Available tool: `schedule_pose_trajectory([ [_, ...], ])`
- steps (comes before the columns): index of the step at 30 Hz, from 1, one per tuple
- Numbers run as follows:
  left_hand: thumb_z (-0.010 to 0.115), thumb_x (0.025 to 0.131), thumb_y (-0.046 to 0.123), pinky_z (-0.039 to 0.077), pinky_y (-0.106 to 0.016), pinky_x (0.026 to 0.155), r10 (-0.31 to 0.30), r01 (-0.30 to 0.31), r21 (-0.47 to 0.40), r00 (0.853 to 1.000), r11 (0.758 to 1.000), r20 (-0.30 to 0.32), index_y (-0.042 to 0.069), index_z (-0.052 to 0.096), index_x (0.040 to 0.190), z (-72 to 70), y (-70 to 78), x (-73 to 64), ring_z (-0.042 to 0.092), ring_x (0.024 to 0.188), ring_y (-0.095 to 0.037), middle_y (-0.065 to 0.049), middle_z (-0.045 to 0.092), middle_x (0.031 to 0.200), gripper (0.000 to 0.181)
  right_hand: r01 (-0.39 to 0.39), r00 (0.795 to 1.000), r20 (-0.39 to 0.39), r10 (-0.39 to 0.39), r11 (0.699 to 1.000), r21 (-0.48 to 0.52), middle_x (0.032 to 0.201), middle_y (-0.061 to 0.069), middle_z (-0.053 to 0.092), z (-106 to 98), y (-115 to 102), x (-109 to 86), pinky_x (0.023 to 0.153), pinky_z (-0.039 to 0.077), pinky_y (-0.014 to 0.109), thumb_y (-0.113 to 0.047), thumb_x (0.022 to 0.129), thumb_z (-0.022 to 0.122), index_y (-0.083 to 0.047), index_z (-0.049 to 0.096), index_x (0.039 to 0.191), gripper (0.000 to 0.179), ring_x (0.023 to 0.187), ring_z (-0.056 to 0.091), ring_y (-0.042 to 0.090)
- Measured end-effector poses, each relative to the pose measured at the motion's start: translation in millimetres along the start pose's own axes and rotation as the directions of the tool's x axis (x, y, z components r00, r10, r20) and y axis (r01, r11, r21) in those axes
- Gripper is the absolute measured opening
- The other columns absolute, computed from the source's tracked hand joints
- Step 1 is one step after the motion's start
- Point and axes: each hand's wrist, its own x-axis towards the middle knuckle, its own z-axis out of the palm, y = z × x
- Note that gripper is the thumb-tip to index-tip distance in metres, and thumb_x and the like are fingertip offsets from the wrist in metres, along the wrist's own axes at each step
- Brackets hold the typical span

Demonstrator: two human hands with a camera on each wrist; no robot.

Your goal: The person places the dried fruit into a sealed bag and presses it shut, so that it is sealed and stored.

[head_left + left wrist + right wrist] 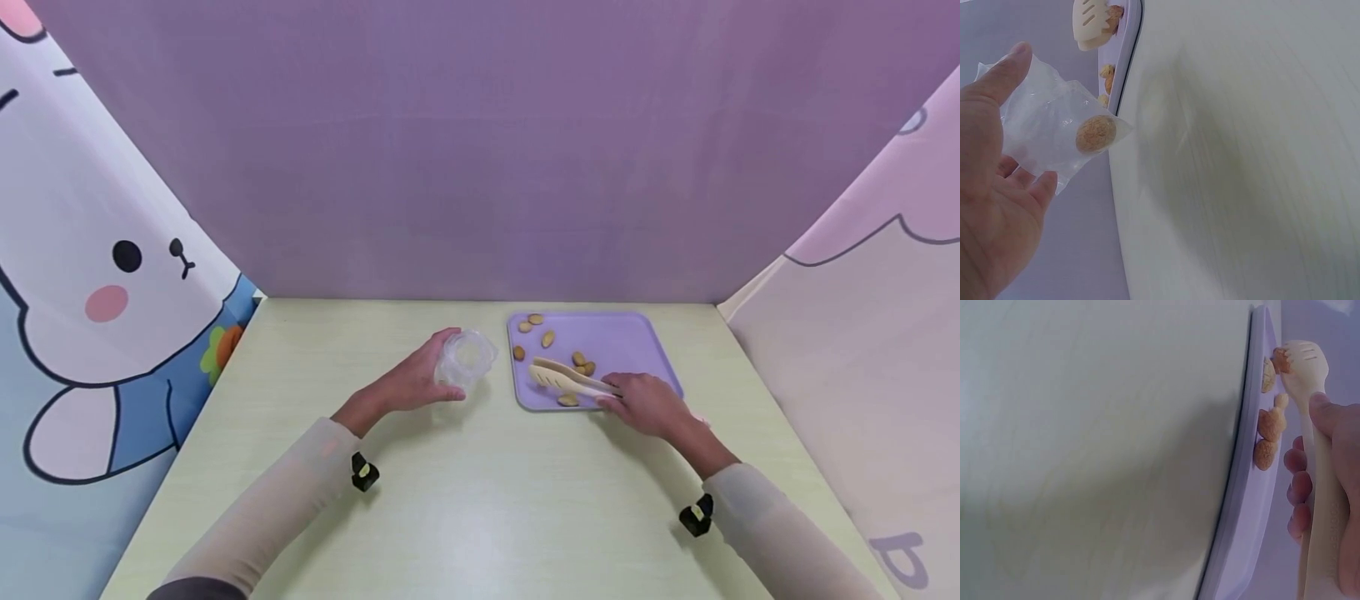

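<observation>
My left hand (411,379) holds a clear plastic bag (467,357) above the table, left of the lilac tray (626,333). Inside the bag, near its lower corner, sits one round brown walnut (1096,134), plain in the left wrist view. Cream-coloured tongs (573,382) are in my right hand (651,403), its fingers and thumb wrapped round the handles. The slotted tongs head hangs over the tray's left half, among several walnuts (548,338). One walnut (1282,360) overlaps the tongs' tip in the right wrist view; I cannot tell whether they pinch it.
The tray stands at the back right of the pale wooden table (480,492), close to the purple back panel (480,167). Cartoon-printed panels (112,333) rise at the left and right sides. Raised edges run round the tray.
</observation>
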Motion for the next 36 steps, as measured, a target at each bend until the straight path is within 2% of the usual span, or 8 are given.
schedule_pose_trajectory([
  [7, 0.087, 0.081, 0.022, 0.048, -0.053, 0.102, 0.0, 0.0, -0.004, 1.0, 1.0, 0.004, 0.011, 0.021, 0.159, 0.5, -0.1, 1.6, 0.053, 0.121, -0.03, -0.016, 0.047, 0.146, 0.102, 0.025, 0.999, -0.037, -0.026, 0.999, -0.021, 0.097, 0.01, 0.075, -12, -2, 5.4, 0.075, 0.056, 0.049, -0.03, 0.095, 0.07, -0.002, 0.071, 0.112, 0.033, 0.081, 0.07, 0.029],
  [14, 0.087, 0.081, 0.025, 0.049, -0.051, 0.1, 0.005, -0.005, -0.005, 1.0, 1.0, 0.008, 0.011, 0.021, 0.159, 0.7, -0.4, 2.0, 0.053, 0.119, -0.03, -0.017, 0.048, 0.145, 0.103, 0.021, 0.998, -0.056, -0.022, 1.0, -0.022, 0.09, 0.006, 0.073, -30, -3, 16.2, 0.068, 0.054, 0.046, -0.032, 0.094, 0.071, -0.006, 0.071, 0.11, 0.03, 0.075, 0.066, 0.023],
  [21, 0.087, 0.081, 0.024, 0.05, -0.049, 0.098, 0.005, -0.005, -0.007, 1.0, 1.0, 0.008, 0.01, 0.021, 0.159, 0.9, 1.0, 2.5, 0.054, 0.119, -0.03, -0.017, 0.048, 0.144, 0.102, 0.021, 0.998, -0.066, -0.022, 0.999, -0.024, 0.099, 0.009, 0.076, -47, -10, 26.8, 0.071, 0.056, 0.049, -0.033, 0.095, 0.07, -0.005, 0.071, 0.115, 0.035, 0.083, 0.069, 0.028],
  [25, 0.087, 0.08, 0.022, 0.049, -0.052, 0.1, 0.003, -0.003, -0.01, 1.0, 1.0, 0.008, 0.011, 0.022, 0.159, 1.4, 0.7, 3.6, 0.053, 0.12, -0.03, -0.016, 0.048, 0.145, 0.103, 0.014, 0.998, -0.065, -0.015, 1.0, -0.019, 0.096, 0.007, 0.074, -54, -17, 32.9, 0.068, 0.054, 0.046, -0.034, 0.096, 0.069, -0.007, 0.071, 0.116, 0.034, 0.079, 0.066, 0.023],
  [32, 0.087, 0.08, 0.02, 0.047, -0.053, 0.103, -0.003, 0.003, -0.019, 1.0, 1.0, 0.006, 0.011, 0.022, 0.159, 3.3, -1.7, 5.3, 0.052, 0.122, -0.031, -0.015, 0.046, 0.147, 0.103, 0.024, 0.997, -0.073, -0.024, 1.0, 0.005, 0.078, -0.004, 0.065, -62, -34, 45.3, 0.06, 0.044, 0.033, -0.035, 0.096, 0.069, -0.013, 0.071, 0.109, 0.026, 0.066, 0.053, 0.013],
  [36, 0.087, 0.08, 0.022, 0.047, -0.052, 0.103, 0.006, -0.006, -0.009, 1.0, 1.0, 0.009, 0.011, 0.021, 0.159, 3.3, -1.8, 5.5, 0.053, 0.122, -0.03, -0.014, 0.046, 0.146, 0.103, 0.039, 0.997, -0.074, -0.037, 0.999, 0.029, 0.079, -0.006, 0.066, -64, -44, 51.8, 0.059, 0.044, 0.032, -0.036, 0.097, 0.068, -0.014, 0.07, 0.111, 0.026, 0.064, 0.053, 0.01],
])
